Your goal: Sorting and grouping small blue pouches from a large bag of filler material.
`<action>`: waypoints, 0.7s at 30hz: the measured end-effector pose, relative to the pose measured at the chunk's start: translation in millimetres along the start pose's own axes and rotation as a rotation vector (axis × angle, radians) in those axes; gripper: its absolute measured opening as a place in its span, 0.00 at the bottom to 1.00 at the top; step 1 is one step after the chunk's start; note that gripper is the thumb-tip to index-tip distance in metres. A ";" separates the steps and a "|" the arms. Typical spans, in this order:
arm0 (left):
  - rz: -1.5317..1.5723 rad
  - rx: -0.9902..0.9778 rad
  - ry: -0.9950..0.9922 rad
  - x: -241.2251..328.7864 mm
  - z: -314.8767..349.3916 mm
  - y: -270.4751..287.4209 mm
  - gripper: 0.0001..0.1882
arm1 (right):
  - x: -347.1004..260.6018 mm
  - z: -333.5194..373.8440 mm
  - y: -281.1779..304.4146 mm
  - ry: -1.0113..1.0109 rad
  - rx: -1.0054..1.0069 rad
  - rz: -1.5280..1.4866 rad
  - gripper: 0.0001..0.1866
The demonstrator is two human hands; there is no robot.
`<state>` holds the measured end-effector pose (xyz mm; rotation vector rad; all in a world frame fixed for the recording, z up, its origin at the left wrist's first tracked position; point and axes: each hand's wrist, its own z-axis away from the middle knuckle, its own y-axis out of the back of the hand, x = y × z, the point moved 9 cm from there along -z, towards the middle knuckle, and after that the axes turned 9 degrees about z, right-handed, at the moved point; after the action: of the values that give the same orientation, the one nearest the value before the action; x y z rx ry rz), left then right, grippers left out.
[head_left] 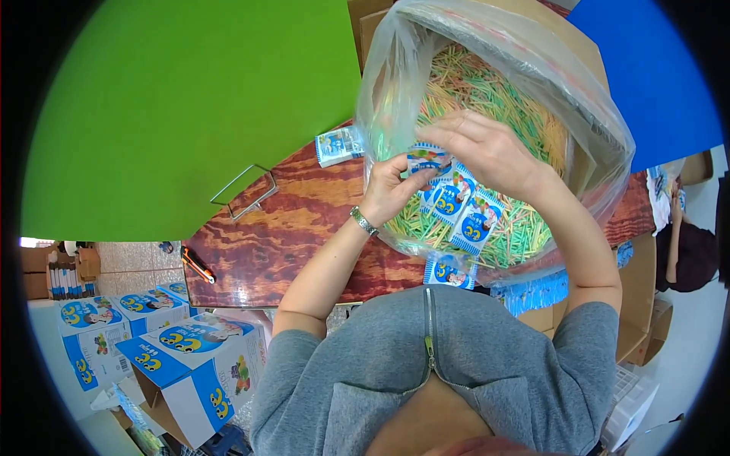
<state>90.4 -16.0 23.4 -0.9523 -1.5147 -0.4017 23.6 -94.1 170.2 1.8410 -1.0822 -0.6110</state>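
Note:
A large clear plastic bag lines a cardboard box and holds a heap of thin sticks in green, yellow and pink. Over its near side, my left hand pinches the edge of a small blue-and-white packet. My right hand arches over the top of that packet, its fingers bent together; whatever they hold is hidden. Several similar printed packets lie on the sticks just below my hands.
Another packet lies left of the bag, and one at the table edge. On the wood-patterned table are a wire stand and an orange cutter. Printed cartons stand lower left; a person is far right.

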 end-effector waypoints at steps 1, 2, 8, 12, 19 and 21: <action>0.004 -0.004 0.011 1.4 -0.8 -1.7 0.09 | -2.2 1.1 -6.5 -0.011 -0.004 -0.004 0.23; 0.052 0.009 0.016 3.4 -0.3 -1.7 0.09 | -1.0 3.1 -7.2 -0.079 0.041 -0.038 0.27; 0.139 0.020 0.116 -8.9 8.5 -6.1 0.11 | 4.8 24.6 -21.0 -0.328 0.049 -0.195 0.31; -0.044 -0.110 0.210 -23.8 12.1 -15.0 0.13 | 28.8 54.6 -45.5 -0.522 -0.113 -0.376 0.19; -0.999 -0.041 -0.212 -8.0 47.5 -35.8 0.22 | 52.9 125.8 -89.4 -0.823 -0.160 -0.391 0.19; -1.000 -0.065 -0.233 -19.7 53.9 -35.9 0.20 | 46.1 122.2 -94.7 -0.848 -0.231 -0.342 0.20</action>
<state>26.6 -4.7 4.0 -0.2150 -2.1397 -1.0739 -4.9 -167.1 29.2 1.5811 -1.1391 -1.7463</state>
